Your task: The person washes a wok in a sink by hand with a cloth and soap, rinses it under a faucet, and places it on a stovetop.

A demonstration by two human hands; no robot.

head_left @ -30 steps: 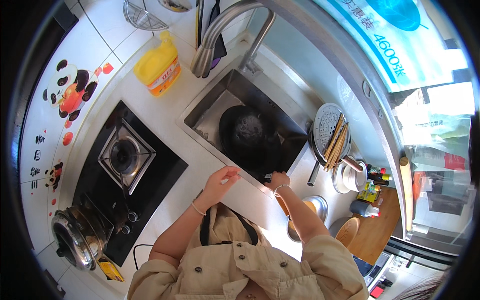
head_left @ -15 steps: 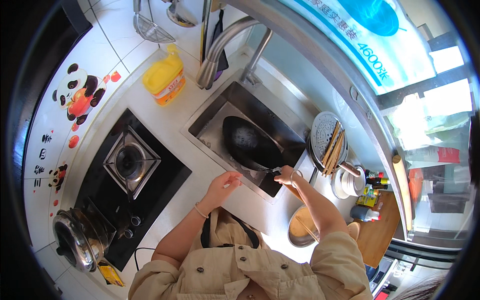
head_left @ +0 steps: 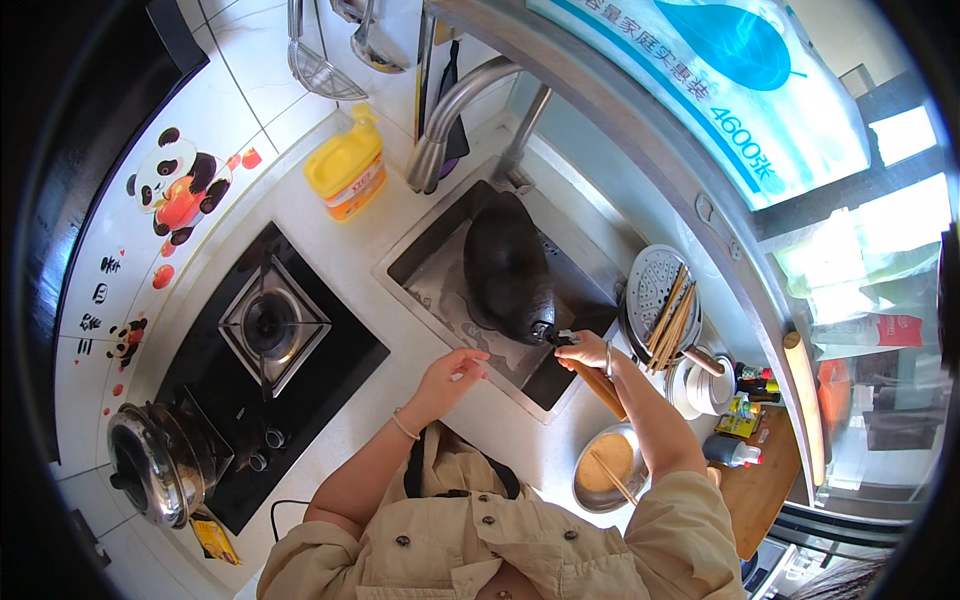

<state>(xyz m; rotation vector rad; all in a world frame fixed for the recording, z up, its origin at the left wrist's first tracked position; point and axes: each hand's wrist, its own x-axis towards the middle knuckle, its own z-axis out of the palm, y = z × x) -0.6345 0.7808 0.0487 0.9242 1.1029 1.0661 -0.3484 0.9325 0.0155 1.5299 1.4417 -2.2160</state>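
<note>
A black wok (head_left: pixel 505 265) hangs tilted over the steel sink (head_left: pixel 425 277), its far rim towards the faucet (head_left: pixel 455 115). My right hand (head_left: pixel 583 352) is closed round its handle, close to where the metal joins the wooden grip (head_left: pixel 602 392). At the sink's near left edge, my left hand (head_left: pixel 452 383) hovers with nothing in it, its fingers loosely bent and apart. Wet patches show on the sink floor left of the wok. Whether anything is inside the wok cannot be seen.
Left is a black gas hob (head_left: pixel 340 350) with a lidded pot (head_left: pixel 150 465) near it. A yellow jug (head_left: pixel 345 170) stands behind. Right of the sink are a perforated steamer plate (head_left: pixel 660 275), chopsticks (head_left: pixel 672 322) and white bowls (head_left: pixel 708 385). A bowl of yellowish mixture (head_left: pixel 605 465) sits under my right forearm.
The wok has swung and tipped in my right hand, its far end moving up towards the faucet. My left hand has barely moved. The whole view has shifted slightly.
</note>
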